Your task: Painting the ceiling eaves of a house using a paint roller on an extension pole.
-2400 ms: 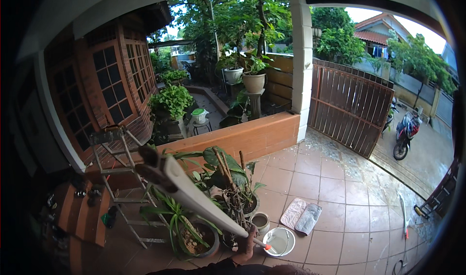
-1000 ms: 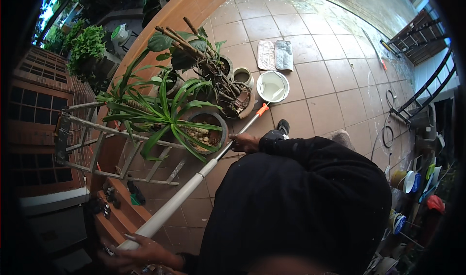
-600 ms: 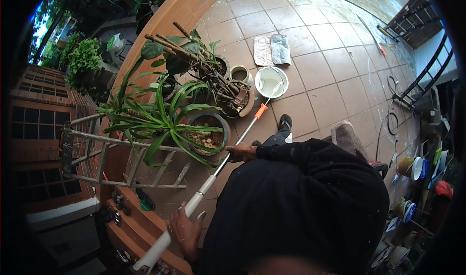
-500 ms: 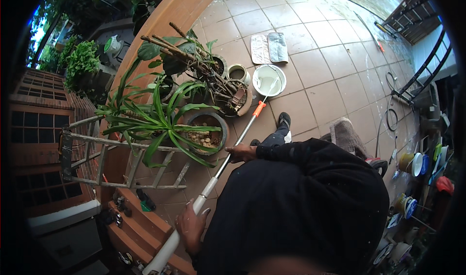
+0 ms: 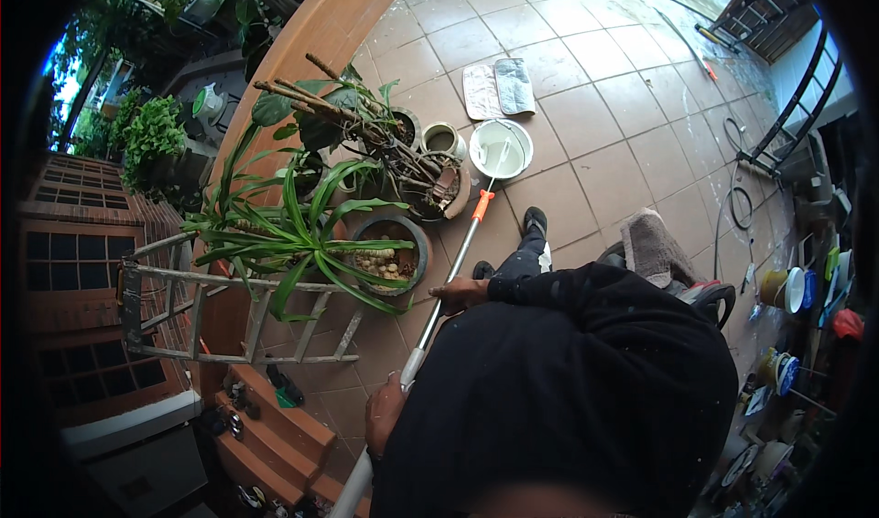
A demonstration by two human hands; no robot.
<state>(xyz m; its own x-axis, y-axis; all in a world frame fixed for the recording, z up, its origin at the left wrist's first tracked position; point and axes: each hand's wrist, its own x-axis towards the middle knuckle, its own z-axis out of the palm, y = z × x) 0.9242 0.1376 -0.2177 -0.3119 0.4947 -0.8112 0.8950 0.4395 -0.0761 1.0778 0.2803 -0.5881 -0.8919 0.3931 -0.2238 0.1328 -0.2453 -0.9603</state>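
A long extension pole point(image 5: 458, 259) slants up from the lower edge to a white bucket point(image 5: 524, 163). At its far end an orange fitting point(image 5: 482, 207) carries a thin rod into the bucket, where a pale roller-like head sits in white paint. My right hand point(image 5: 461, 295) is closed on the pole's silver section. Lower down, my left hand point(image 5: 385, 415) wraps round the thicker white section close to my body, its fingers partly hidden. Two cloth pads point(image 5: 499, 90), one pale and one grey, lie on the tiles beyond the bucket.
Potted plants point(image 5: 316, 234) crowd the left of the bucket, with a metal ladder point(image 5: 247, 358) lying beside them. Brick-coloured steps point(image 5: 288, 422) are at lower left. A towel point(image 5: 655, 248), a black hose point(image 5: 735, 207) and several paint tubs point(image 5: 778, 289) stand or lie to the right.
The pole's near end and my left hand have swung right, closer to my body. The pole's far end stays in the bucket. The whole view has shifted slightly.
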